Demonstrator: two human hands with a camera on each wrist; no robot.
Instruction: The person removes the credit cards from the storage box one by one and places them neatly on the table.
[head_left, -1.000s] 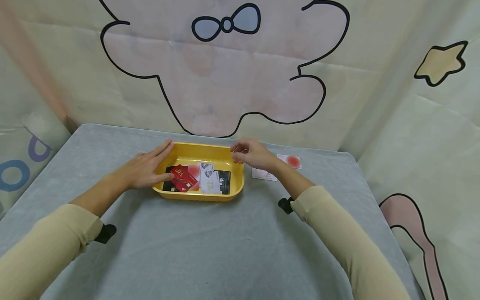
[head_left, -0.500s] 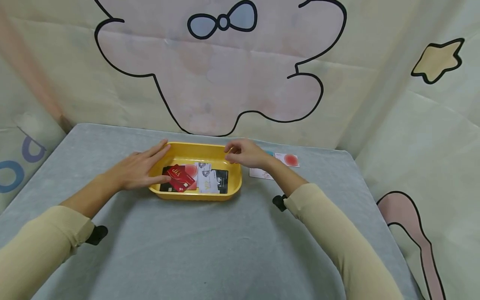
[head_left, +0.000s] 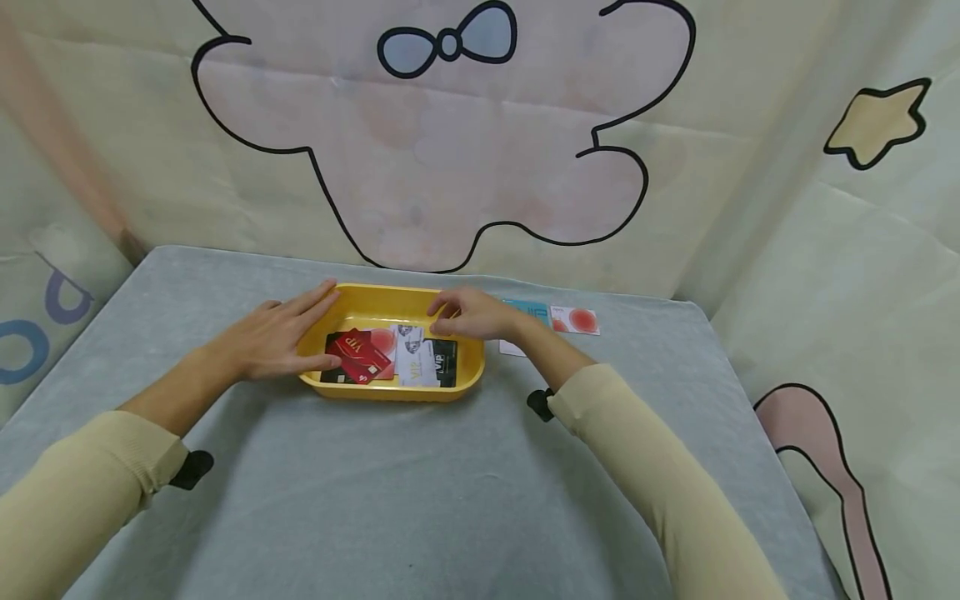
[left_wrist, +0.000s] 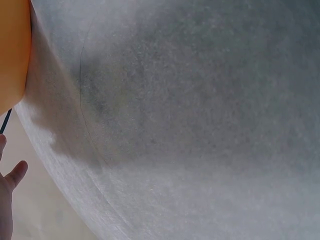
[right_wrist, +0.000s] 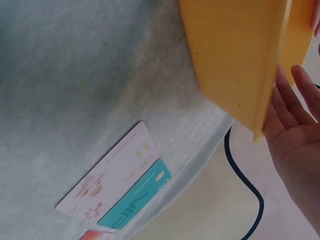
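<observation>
The yellow tray (head_left: 390, 393) sits toward the back of the table, with several cards inside. Among them are red VIP cards (head_left: 363, 354), a white VIP card (head_left: 415, 358) and a black VIP card (head_left: 446, 362). My left hand (head_left: 288, 337) lies over the tray's left end, fingers extended along the rim and thumb reaching over the cards. My right hand (head_left: 472, 314) is over the right end, its fingers loosely bent; the right wrist view shows no card in it. Only a little of the left hand (left_wrist: 9, 195) enters the left wrist view.
Right of the tray lie a teal VIP card (right_wrist: 135, 195), a white floral card (right_wrist: 112, 172) and a white card with a red circle (head_left: 575, 320). Grey cloth (head_left: 420, 500) covers the table. A printed curtain (head_left: 450, 167) hangs behind it.
My right hand has moved left and slightly down, from the tray's right edge to over its inside, uncovering the teal card. The left hand stays on the left rim.
</observation>
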